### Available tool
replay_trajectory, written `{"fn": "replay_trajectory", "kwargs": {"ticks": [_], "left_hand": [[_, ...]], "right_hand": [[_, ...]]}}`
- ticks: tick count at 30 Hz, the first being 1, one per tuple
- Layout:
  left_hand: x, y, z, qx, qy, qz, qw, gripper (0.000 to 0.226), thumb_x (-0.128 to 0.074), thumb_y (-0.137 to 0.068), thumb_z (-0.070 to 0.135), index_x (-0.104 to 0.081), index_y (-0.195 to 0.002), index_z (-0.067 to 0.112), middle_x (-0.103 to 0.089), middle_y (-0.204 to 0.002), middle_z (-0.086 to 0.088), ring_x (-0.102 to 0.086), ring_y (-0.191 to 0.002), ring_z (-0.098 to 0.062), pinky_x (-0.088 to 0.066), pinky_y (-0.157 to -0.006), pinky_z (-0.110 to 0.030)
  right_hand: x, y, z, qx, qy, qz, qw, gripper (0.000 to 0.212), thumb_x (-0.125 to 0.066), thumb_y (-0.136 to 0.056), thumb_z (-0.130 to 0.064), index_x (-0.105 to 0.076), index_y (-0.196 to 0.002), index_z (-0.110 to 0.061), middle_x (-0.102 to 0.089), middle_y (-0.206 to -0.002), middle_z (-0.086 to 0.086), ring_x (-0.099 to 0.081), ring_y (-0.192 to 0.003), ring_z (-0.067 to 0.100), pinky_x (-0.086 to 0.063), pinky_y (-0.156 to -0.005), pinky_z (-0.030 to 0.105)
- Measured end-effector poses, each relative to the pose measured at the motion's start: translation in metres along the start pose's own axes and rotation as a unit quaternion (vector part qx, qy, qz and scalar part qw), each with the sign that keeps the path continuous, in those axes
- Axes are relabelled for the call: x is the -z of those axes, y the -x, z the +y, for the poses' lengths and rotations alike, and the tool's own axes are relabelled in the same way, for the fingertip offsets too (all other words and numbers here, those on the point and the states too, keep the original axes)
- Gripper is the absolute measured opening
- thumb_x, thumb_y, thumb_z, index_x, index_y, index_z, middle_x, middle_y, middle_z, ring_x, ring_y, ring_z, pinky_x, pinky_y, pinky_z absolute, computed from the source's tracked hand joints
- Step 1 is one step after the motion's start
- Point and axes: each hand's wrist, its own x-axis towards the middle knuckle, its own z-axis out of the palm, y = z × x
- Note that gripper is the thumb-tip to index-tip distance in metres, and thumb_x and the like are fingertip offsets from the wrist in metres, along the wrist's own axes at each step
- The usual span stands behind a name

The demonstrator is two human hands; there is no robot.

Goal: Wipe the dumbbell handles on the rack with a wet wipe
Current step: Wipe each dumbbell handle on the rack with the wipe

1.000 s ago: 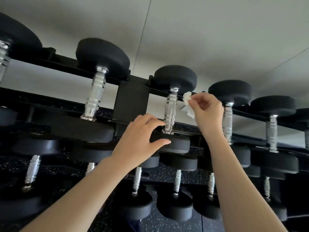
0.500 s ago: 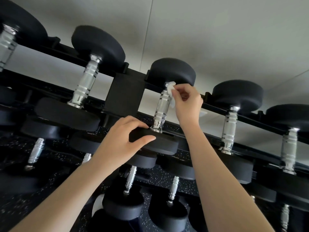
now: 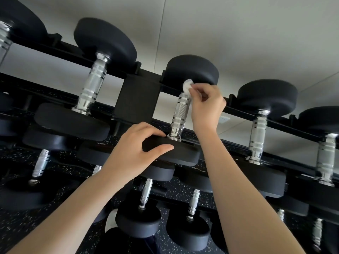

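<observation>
A black dumbbell rack (image 3: 136, 99) carries rows of black-headed dumbbells with chrome handles. My right hand (image 3: 206, 105) pinches a small white wet wipe (image 3: 187, 86) and presses it against the top of the middle dumbbell's chrome handle (image 3: 178, 116), just under its far head (image 3: 191, 69). My left hand (image 3: 136, 152) grips the rim of that dumbbell's near head (image 3: 180, 153), thumb on the edge and fingers over the top. The wipe's lower part is hidden behind my fingers.
Neighbouring top-row dumbbells stand left (image 3: 93, 85) and right (image 3: 259, 132) of the one I touch. Lower tiers hold more dumbbells (image 3: 145, 196) above a black speckled floor (image 3: 185, 192). A pale wall (image 3: 238, 33) rises behind the rack.
My right hand moved the wipe from beside the handle onto its upper end. My left hand stayed on the near head. The view shifted, so the rack sits lower and further right.
</observation>
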Motion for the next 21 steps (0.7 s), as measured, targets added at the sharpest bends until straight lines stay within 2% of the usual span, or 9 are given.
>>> {"fn": "replay_trajectory", "kwargs": {"ticks": [2, 7, 9, 12, 14, 18, 21], "left_hand": [[0.000, 0.000, -0.001, -0.001, 0.006, 0.001, 1.000, 0.046, -0.055, -0.069, 0.064, -0.067, -0.098, 0.031, -0.059, -0.100, 0.021, -0.053, -0.103, 0.000, -0.042, -0.091, -0.021], [-0.001, 0.001, -0.002, -0.007, 0.012, 0.002, 1.000, 0.047, -0.056, -0.070, 0.064, -0.068, -0.098, 0.029, -0.059, -0.099, 0.019, -0.054, -0.103, -0.002, -0.044, -0.091, -0.027], [0.000, 0.001, -0.002, -0.007, 0.013, 0.000, 1.000, 0.049, -0.055, -0.070, 0.065, -0.068, -0.100, 0.029, -0.059, -0.100, 0.019, -0.054, -0.103, -0.002, -0.045, -0.092, -0.029], [0.000, 0.001, -0.003, -0.010, 0.010, 0.000, 1.000, 0.049, -0.056, -0.069, 0.065, -0.068, -0.100, 0.029, -0.059, -0.100, 0.018, -0.054, -0.102, -0.003, -0.045, -0.091, -0.030], [0.000, 0.001, -0.002, -0.010, 0.012, 0.002, 1.000, 0.048, -0.056, -0.069, 0.064, -0.068, -0.099, 0.029, -0.059, -0.100, 0.018, -0.055, -0.101, -0.003, -0.045, -0.091, -0.031], [-0.001, 0.001, -0.002, -0.008, 0.013, 0.004, 1.000, 0.050, -0.056, -0.069, 0.064, -0.068, -0.100, 0.027, -0.059, -0.100, 0.017, -0.054, -0.101, -0.002, -0.045, -0.091, -0.029], [-0.001, 0.001, -0.002, -0.003, 0.016, 0.004, 1.000, 0.049, -0.056, -0.069, 0.064, -0.068, -0.100, 0.028, -0.059, -0.100, 0.018, -0.053, -0.101, -0.001, -0.044, -0.091, -0.026]], "right_hand": [[0.002, -0.002, -0.001, 0.019, 0.019, -0.028, 0.999, 0.009, -0.068, -0.080, -0.004, -0.073, -0.087, -0.008, -0.063, -0.091, 0.004, -0.057, -0.076, 0.006, -0.041, -0.069, 0.004], [0.028, 0.014, -0.002, 0.107, 0.083, -0.206, 0.969, 0.010, -0.074, -0.077, -0.006, -0.075, -0.086, -0.009, -0.060, -0.085, -0.003, -0.052, -0.070, -0.007, -0.040, -0.071, 0.002], [0.038, 0.028, -0.001, 0.094, 0.074, -0.269, 0.956, 0.008, -0.075, -0.077, -0.008, -0.075, -0.085, -0.010, -0.062, -0.084, -0.003, -0.054, -0.069, -0.007, -0.041, -0.070, 0.005], [0.044, 0.037, 0.001, 0.076, 0.062, -0.317, 0.943, 0.008, -0.076, -0.075, -0.011, -0.075, -0.082, -0.014, -0.060, -0.079, -0.013, -0.056, -0.071, -0.007, -0.043, -0.069, 0.008], [0.047, 0.038, 0.000, 0.072, 0.057, -0.348, 0.933, 0.008, -0.077, -0.074, -0.010, -0.075, -0.080, -0.016, -0.061, -0.078, -0.016, -0.058, -0.071, -0.003, -0.044, -0.069, 0.011], [0.053, 0.032, -0.001, 0.028, 0.050, -0.399, 0.915, 0.016, -0.077, -0.074, -0.009, -0.073, -0.075, -0.024, -0.066, -0.079, -0.004, -0.063, -0.075, 0.017, -0.053, -0.073, 0.027], [0.058, 0.029, 0.000, 0.016, 0.050, -0.417, 0.907, 0.026, -0.075, -0.075, -0.006, -0.069, -0.071, -0.031, -0.066, -0.079, -0.006, -0.063, -0.076, 0.017, -0.055, -0.077, 0.034]]}}
